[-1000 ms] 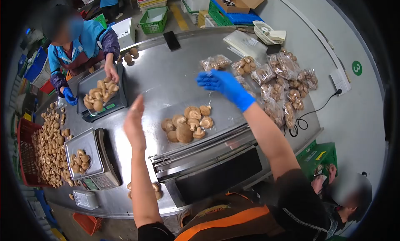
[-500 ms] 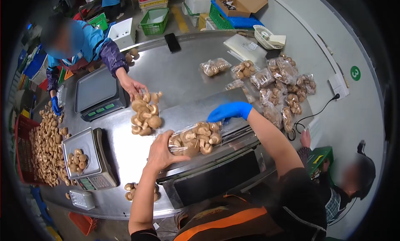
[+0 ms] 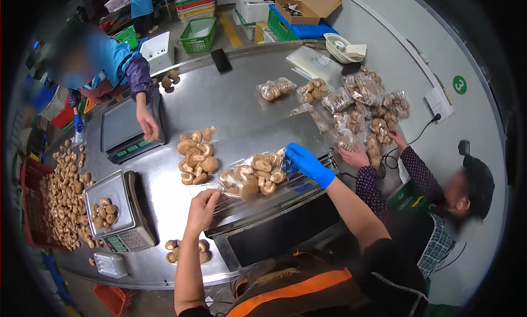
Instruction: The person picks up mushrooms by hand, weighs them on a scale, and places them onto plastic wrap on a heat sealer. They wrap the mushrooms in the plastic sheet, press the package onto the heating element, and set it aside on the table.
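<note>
A tray of brown mushrooms [image 3: 255, 176] under clear plastic film sits between my two hands, above the front edge of the steel table. My bare left hand [image 3: 203, 208] pinches the film at the pack's left end, and the film stretches from its fingers toward the mushrooms. At the right end, my blue-gloved right hand [image 3: 309, 162] has its fingers closed on the film at the pack's corner. Just beyond the pack, another tray of mushrooms [image 3: 196, 159] stands unwrapped. Below my hands is the wrapping machine's dark front panel [image 3: 285, 229].
Two scales [image 3: 129, 128] stand left, beside a heap of loose mushrooms [image 3: 66, 199]. Bagged mushrooms [image 3: 365, 92] are piled at right, where a co-worker's hands [image 3: 357, 156] touch packs. Across the table is another co-worker's hand [image 3: 147, 125]. A phone [image 3: 221, 61] lies at the back.
My left hand has moved from the pack's side down-left, drawing out film. My right hand has shifted to the pack's right corner. The opposite co-worker released the unwrapped tray; the right co-worker reached the packs.
</note>
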A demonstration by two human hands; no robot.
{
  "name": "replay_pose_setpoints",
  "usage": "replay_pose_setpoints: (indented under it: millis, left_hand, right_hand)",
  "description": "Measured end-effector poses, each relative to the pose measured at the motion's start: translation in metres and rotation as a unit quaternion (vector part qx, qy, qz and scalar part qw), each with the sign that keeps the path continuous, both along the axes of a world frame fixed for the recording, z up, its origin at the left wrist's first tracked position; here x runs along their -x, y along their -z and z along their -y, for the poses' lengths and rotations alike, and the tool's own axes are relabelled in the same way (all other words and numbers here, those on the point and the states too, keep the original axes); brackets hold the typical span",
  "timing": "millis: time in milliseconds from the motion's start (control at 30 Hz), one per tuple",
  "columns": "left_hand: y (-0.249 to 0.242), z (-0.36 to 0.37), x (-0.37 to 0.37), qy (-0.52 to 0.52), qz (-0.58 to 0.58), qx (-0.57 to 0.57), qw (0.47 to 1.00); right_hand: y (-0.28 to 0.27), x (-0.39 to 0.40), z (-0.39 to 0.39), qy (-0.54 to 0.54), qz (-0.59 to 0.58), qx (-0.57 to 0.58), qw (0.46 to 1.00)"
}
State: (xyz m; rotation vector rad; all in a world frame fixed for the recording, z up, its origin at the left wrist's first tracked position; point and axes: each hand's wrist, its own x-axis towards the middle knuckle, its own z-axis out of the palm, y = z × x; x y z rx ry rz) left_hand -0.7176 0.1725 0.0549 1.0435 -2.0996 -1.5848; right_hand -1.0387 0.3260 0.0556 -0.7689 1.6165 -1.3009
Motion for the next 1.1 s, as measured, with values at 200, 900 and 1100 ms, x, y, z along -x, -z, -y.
replay_pose_setpoints:
  millis: [200, 900, 1100]
  left_hand:
    - [-0.028, -0.049, -0.005, -0.101, -0.084, -0.098, 0.987]
    - [0.039, -0.168, -0.045, 0.025, 0.118, 0.165, 0.979]
    - [0.073, -0.172, 0.047, 0.097, 0.036, 0.475, 0.874]
  right_hand:
    - [-0.035, -0.055, -0.068, 0.082, -0.087, -0.005, 0.993]
    - [0.088, -0.148, -0.282, 0.381, -0.263, -0.161, 0.872]
    - [0.202, -0.159, -0.239, 0.698, 0.170, 0.063, 0.693]
